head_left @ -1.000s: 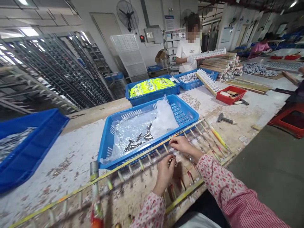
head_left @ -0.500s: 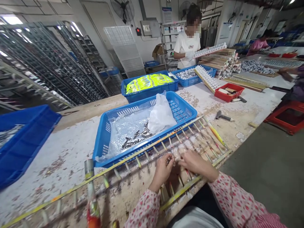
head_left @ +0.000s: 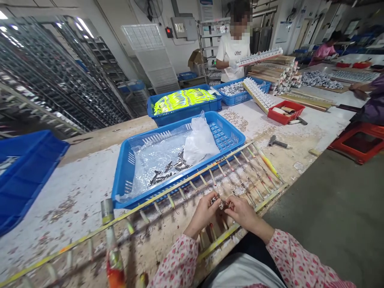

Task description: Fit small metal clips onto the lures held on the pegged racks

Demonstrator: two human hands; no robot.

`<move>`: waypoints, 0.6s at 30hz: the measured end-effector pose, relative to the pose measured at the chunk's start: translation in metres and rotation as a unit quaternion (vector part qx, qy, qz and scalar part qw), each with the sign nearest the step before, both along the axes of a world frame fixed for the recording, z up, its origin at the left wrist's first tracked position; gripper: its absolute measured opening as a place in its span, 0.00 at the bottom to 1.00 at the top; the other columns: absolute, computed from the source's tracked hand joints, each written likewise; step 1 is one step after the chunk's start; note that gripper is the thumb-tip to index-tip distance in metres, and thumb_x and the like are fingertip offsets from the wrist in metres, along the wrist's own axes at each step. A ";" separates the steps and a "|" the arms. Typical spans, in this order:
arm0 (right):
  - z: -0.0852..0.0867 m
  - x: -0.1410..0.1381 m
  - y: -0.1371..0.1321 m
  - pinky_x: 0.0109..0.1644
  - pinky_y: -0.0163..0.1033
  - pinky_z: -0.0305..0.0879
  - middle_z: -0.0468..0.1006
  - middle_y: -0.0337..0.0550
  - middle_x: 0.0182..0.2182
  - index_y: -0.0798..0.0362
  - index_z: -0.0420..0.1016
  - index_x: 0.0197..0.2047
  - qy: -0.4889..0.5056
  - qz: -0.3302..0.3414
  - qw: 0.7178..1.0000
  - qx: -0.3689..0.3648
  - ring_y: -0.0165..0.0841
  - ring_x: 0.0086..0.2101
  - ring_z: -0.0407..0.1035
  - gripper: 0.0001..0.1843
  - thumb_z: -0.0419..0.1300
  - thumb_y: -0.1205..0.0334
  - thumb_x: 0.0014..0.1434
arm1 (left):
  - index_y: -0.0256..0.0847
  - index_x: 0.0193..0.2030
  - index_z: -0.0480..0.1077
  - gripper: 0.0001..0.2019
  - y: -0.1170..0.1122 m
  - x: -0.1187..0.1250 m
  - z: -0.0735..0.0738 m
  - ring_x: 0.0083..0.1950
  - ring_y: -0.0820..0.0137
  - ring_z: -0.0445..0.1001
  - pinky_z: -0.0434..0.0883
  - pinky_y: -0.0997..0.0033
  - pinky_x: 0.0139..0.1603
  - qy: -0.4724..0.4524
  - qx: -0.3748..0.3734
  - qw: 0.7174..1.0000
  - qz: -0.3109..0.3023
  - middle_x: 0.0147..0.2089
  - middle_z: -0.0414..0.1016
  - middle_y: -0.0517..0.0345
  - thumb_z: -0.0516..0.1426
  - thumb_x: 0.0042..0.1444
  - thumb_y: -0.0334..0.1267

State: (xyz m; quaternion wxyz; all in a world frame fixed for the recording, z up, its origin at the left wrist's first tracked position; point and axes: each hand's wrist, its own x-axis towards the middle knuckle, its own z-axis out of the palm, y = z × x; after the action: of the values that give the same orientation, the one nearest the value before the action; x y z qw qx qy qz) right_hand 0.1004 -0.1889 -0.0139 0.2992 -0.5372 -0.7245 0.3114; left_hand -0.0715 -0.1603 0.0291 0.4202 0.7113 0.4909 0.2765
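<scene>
And here the hammer (head_left: pixel 279 143) is lying out to the right, a red tray (head_left: pixel 277 116) sitting beyond it, loaded with odds and ends! Across the way a white-shirted co-worker (head_left: pixel 234 50) is holding a studded bar (head_left: pixel 260 57) near the wood stack (head_left: pixel 271 76), yellow pieces (head_left: pixel 183 100) are filling a blue crate (head_left: pixel 186 113), tall racks (head_left: pixel 60 72) are standing far left, and a red stool (head_left: pixel 349 154) is resting on the floor (head_left: pixel 297 224), far right
</scene>
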 end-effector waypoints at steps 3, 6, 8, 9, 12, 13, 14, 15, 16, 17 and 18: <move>-0.001 -0.002 -0.001 0.35 0.34 0.57 0.71 0.35 0.25 0.53 0.69 0.36 0.011 -0.002 1.000 0.010 0.31 0.28 0.65 0.05 0.57 0.68 0.53 | 0.39 0.26 0.63 0.11 -0.001 0.002 -0.002 0.27 0.72 0.61 0.57 0.75 0.29 0.009 -0.007 1.000 -0.007 0.23 0.60 0.64 0.51 0.56 0.42; -0.003 -0.002 -0.001 0.34 0.33 0.56 0.69 0.35 0.24 0.53 0.69 0.35 0.027 0.000 1.000 0.014 0.30 0.27 0.64 0.06 0.58 0.68 0.52 | 0.39 0.26 0.63 0.11 0.000 0.003 -0.004 0.28 0.72 0.61 0.57 0.75 0.29 0.020 0.004 1.000 -0.004 0.24 0.61 0.63 0.51 0.56 0.42; -0.003 -0.001 -0.001 0.33 0.33 0.56 0.68 0.34 0.23 0.53 0.69 0.34 0.041 0.007 0.999 0.010 0.30 0.26 0.64 0.05 0.59 0.68 0.51 | 0.39 0.25 0.62 0.11 0.001 0.004 -0.004 0.28 0.72 0.61 0.57 0.75 0.29 0.025 0.010 1.000 0.008 0.24 0.61 0.63 0.51 0.55 0.41; -0.002 -0.001 0.000 0.32 0.33 0.56 0.68 0.34 0.22 0.53 0.69 0.34 0.047 0.011 0.999 0.006 0.30 0.26 0.63 0.05 0.60 0.67 0.51 | 0.39 0.25 0.62 0.11 0.001 0.004 -0.005 0.27 0.72 0.61 0.58 0.75 0.29 0.026 0.010 0.999 0.016 0.23 0.61 0.63 0.51 0.55 0.42; 0.004 0.003 0.002 0.32 0.32 0.56 0.69 0.34 0.22 0.53 0.70 0.35 0.048 0.027 0.998 -0.006 0.30 0.26 0.64 0.04 0.58 0.68 0.53 | 0.39 0.26 0.64 0.13 0.002 0.006 -0.007 0.28 0.71 0.63 0.59 0.74 0.29 0.014 -0.001 0.999 0.036 0.23 0.63 0.63 0.52 0.55 0.45; 0.006 0.004 0.003 0.32 0.32 0.56 0.70 0.35 0.23 0.53 0.70 0.35 0.041 0.037 0.998 -0.009 0.30 0.27 0.65 0.04 0.56 0.68 0.54 | 0.38 0.28 0.66 0.13 0.001 0.007 -0.008 0.28 0.71 0.64 0.61 0.74 0.30 0.004 -0.007 0.999 0.043 0.24 0.65 0.62 0.53 0.55 0.47; 0.009 0.006 0.003 0.33 0.33 0.56 0.71 0.36 0.24 0.53 0.70 0.35 0.029 0.047 0.998 -0.010 0.30 0.28 0.66 0.05 0.54 0.69 0.56 | 0.38 0.31 0.67 0.13 0.001 0.007 -0.008 0.29 0.71 0.65 0.61 0.74 0.31 -0.008 -0.015 0.998 0.054 0.26 0.66 0.62 0.54 0.55 0.48; 0.011 0.007 0.003 0.33 0.33 0.57 0.72 0.37 0.25 0.53 0.70 0.35 0.012 0.058 0.998 -0.012 0.31 0.29 0.67 0.06 0.52 0.70 0.57 | 0.38 0.35 0.68 0.14 0.000 0.008 -0.009 0.28 0.71 0.65 0.62 0.74 0.30 -0.021 -0.024 0.997 0.065 0.26 0.67 0.62 0.54 0.54 0.49; 0.013 0.008 0.004 0.34 0.33 0.57 0.73 0.39 0.26 0.53 0.70 0.34 -0.011 0.066 0.998 -0.014 0.32 0.30 0.68 0.08 0.51 0.70 0.58 | 0.39 0.39 0.68 0.16 -0.001 0.008 -0.009 0.27 0.72 0.64 0.61 0.75 0.29 -0.036 -0.037 0.996 0.076 0.26 0.66 0.63 0.54 0.55 0.50; 0.015 0.009 0.004 0.34 0.34 0.57 0.74 0.41 0.27 0.54 0.70 0.35 -0.038 0.071 0.997 -0.016 0.33 0.31 0.69 0.08 0.50 0.69 0.59 | 0.39 0.42 0.67 0.17 -0.002 0.008 -0.009 0.25 0.74 0.62 0.60 0.76 0.26 -0.054 -0.056 0.993 0.087 0.25 0.65 0.64 0.54 0.55 0.51; 0.016 0.010 0.004 0.35 0.34 0.58 0.75 0.42 0.28 0.54 0.71 0.36 -0.063 0.072 0.995 -0.014 0.34 0.32 0.69 0.08 0.51 0.68 0.60 | 0.39 0.43 0.66 0.19 -0.003 0.008 -0.009 0.22 0.76 0.59 0.57 0.77 0.24 -0.076 -0.077 0.990 0.094 0.24 0.63 0.65 0.53 0.56 0.53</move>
State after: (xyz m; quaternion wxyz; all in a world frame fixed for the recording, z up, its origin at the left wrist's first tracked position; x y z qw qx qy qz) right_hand 0.1101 -0.1848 0.0024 0.2220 -0.5067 -0.7741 0.3077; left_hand -0.0633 -0.1638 0.0204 0.4823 0.6041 0.5421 0.3296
